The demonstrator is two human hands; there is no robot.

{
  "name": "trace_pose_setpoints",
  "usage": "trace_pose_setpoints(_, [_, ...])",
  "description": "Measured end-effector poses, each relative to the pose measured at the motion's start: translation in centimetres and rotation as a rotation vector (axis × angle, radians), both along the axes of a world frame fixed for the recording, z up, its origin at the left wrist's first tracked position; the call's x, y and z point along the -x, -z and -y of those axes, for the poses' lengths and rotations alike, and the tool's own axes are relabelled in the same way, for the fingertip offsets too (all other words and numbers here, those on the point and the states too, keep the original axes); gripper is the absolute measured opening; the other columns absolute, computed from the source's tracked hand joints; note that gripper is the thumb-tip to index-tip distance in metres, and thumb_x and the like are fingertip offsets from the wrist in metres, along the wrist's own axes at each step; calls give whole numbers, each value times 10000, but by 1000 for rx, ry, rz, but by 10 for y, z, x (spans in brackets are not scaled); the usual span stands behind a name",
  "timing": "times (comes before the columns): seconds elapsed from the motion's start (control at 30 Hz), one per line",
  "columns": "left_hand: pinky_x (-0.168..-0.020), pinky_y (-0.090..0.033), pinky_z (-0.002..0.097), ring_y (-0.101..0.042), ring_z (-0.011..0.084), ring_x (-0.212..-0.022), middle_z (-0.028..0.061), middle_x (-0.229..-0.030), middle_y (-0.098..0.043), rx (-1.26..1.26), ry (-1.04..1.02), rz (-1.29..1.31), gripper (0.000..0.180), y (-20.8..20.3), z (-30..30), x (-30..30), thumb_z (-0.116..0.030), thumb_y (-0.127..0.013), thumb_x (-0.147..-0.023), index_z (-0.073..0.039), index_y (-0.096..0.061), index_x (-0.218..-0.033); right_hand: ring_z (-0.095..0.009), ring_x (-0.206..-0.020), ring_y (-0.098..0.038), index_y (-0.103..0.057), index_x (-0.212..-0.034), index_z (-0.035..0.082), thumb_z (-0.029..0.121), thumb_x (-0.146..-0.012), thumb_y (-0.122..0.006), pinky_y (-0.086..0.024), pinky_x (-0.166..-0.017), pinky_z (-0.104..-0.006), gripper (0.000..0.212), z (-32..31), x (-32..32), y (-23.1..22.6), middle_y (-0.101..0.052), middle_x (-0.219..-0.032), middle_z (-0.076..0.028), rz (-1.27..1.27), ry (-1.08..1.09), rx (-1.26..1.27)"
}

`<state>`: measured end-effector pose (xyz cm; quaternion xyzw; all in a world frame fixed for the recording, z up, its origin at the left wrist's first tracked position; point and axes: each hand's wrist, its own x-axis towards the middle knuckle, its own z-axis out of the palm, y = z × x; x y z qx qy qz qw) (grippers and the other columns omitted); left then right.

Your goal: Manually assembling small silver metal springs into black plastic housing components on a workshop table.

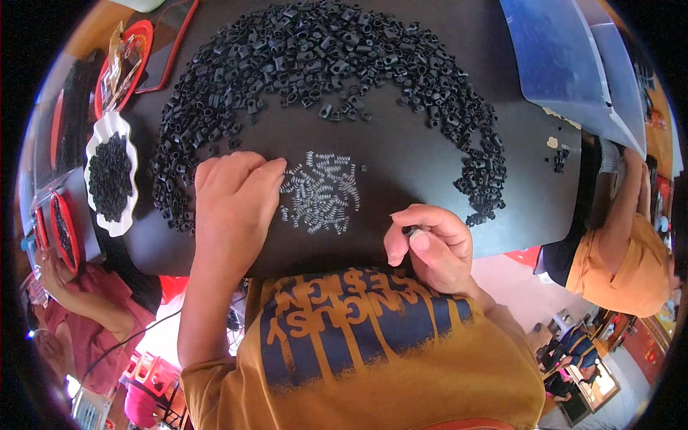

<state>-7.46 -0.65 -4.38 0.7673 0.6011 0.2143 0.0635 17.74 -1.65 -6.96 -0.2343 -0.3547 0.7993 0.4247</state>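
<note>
A loose patch of small metal springs [319, 193] lies on the dark tabletop in front of me. My left hand [236, 183] is at the left edge of the springs, back of the hand up, its fingers bent and pressed together. What its fingertips hold, if anything, is hidden. Right of the springs, my right hand [433, 247] is raised near the table's front edge. Between its thumb and index finger it pinches a small black plastic part [409, 230]. Many similar hollow black plastic parts [315, 54] form a wide arc beyond and around both hands.
On the left stands a white scalloped dish [94, 172] full of thin black pieces. Behind it are a red-rimmed tray [145, 36] with wrappers and a red-edged flat object [163, 50]. A blue plastic bin [555, 61] occupies the far right. Other people sit at both sides.
</note>
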Motion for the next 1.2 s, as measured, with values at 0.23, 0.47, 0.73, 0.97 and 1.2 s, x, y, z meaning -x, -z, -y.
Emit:
trace_pose_setpoints(0.23, [-718,-412,353,-556,249,-762,63,-804,-582,-53,-1,40,204,-2,-5,-5,4,-672,-650,-71,-615,-832,-165,-664,-551,-427,-1067,23,81,-892,-527,-457,-626,-289,209,4,6,-4,-579,-770,-132,25,113,126])
trace_pose_setpoints(0.47, [-643,-408,357,-547,239,-668,60,-760,-574,61,319,341,253,-32,-6,-53,12,-703,-598,-57,-607,-822,-149,-698,-571,-439,-1024,24,72,-912,-511,-476,-649,-272,141,1,3,-3,-591,-825,-145,2,73,124])
trace_pose_setpoints(0.73, [-603,-404,360,-520,262,-646,81,-738,-556,83,395,311,255,-36,-9,-75,46,-696,-565,-43,-598,-783,-92,-778,-562,-445,-1042,32,55,-933,-488,-471,-712,-229,119,3,-2,-1,-584,-858,-53,-59,25,124])
trace_pose_setpoints(0.97, [-598,-404,360,-517,263,-647,76,-733,-548,79,377,250,271,-40,-7,-79,61,-690,-541,-43,-590,-770,-125,-783,-580,-442,-1051,11,24,-925,-470,-476,-732,-264,129,1,-7,0,-603,-880,-107,-67,0,111])
trace_pose_setpoints(1.2, [-588,-407,352,-511,264,-660,81,-752,-548,59,358,240,260,-36,-1,-77,54,-690,-562,-35,-607,-791,-91,-783,-555,-431,-1041,13,7,-923,-481,-467,-717,-228,128,5,-1,3,-577,-882,-69,9,22,-45])
